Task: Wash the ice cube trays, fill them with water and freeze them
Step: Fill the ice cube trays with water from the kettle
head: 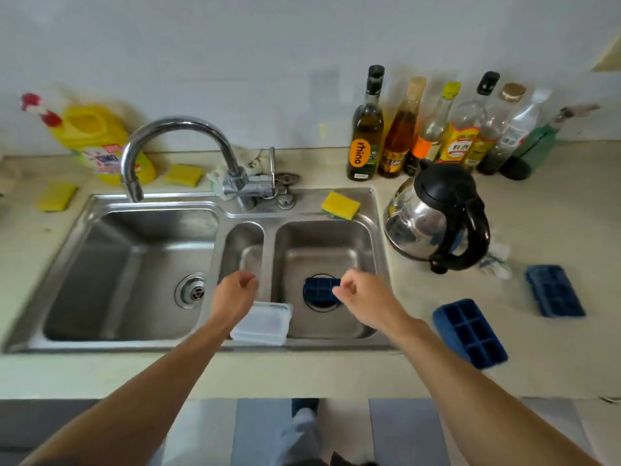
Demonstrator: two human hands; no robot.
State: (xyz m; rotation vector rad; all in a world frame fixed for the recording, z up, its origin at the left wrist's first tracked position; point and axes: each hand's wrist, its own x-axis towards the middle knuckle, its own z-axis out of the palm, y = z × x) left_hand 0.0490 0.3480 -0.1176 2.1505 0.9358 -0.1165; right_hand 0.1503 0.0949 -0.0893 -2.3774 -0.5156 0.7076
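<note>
**Fists above the sink, one tray in the basin**

Both arms reach out over the front rim of the steel sink (111, 198). The left hand (235, 290) hangs over the narrow middle well, fingers curled into a fist with nothing in it. The right hand (358, 290) is curled too, over the right basin; whether its fingertips touch anything cannot be told.

Just left of the right hand's knuckles, a blue ice cube tray (319, 292) lies on the basin's drain. A second tray (470, 332) lies on the counter just right of the right forearm, and a third tray (554, 290) lies farther right, well apart. Under the left wrist a clear plastic box (262, 322) rests on the sink's front rim.

The big basin left of the left hand has its floor bare around the drain. Beyond both hands the faucet (174, 146) arches leftward. A yellow sponge (341, 205) sits on the back rim, and a kettle (437, 216) crowds the sink's right edge.

Far beyond the right hand, a dark bottle (364, 142) reads "rhino". The yellow detergent jug (100, 142) has a label too blurred to read.
</note>
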